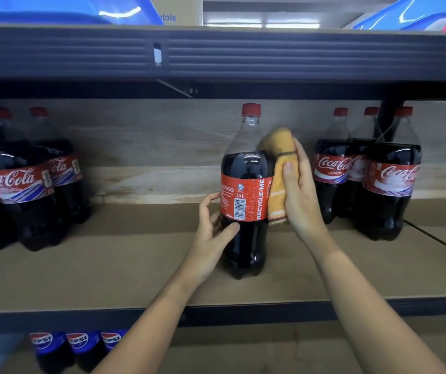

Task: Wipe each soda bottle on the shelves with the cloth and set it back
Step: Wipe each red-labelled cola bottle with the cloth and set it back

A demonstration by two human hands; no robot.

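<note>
Gripping the lower body of a cola bottle, the left hand curls thumb and fingers round it, while the right hand pinches an orange cloth against the bottle's right side. It stands upright mid-shelf, between bottle groups at left and right.

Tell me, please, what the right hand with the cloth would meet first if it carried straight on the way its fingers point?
The right hand points up and slightly left, so it would probably pass the Coca-Cola bottle's neck and meet the upper shelf's underside; depth is unclear.
</note>
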